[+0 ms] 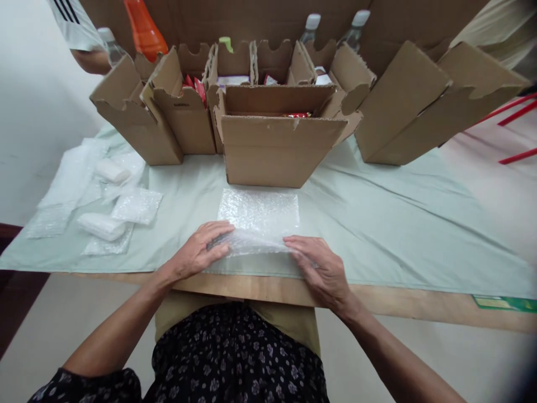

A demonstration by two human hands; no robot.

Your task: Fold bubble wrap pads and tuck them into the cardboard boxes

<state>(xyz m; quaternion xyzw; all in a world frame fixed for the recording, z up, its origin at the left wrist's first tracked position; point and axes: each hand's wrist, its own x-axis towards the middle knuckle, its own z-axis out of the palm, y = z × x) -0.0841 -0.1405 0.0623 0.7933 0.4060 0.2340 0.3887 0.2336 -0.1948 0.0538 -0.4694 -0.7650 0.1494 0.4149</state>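
A sheet of bubble wrap [260, 210] lies in front of me near the table's front edge. Its near part is folded up, and I hold that fold at both ends. My left hand [205, 246] grips the fold's left end between thumb and fingers. At the right end, my right hand [321, 266] pinches the fold the same way. Whether anything lies inside the fold cannot be made out through the wrap. Just beyond the sheet stands a wide cardboard box [268, 148] with something red inside.
Bubble wrap pieces and wrapped bundles [103, 226] lie at the left. Behind stand several open cardboard boxes [193, 123], an orange bottle [146, 31] and white-capped bottles [311, 28]. Another person's sleeve [78, 25] shows at upper left. The pale green cloth [398, 224] covers the table.
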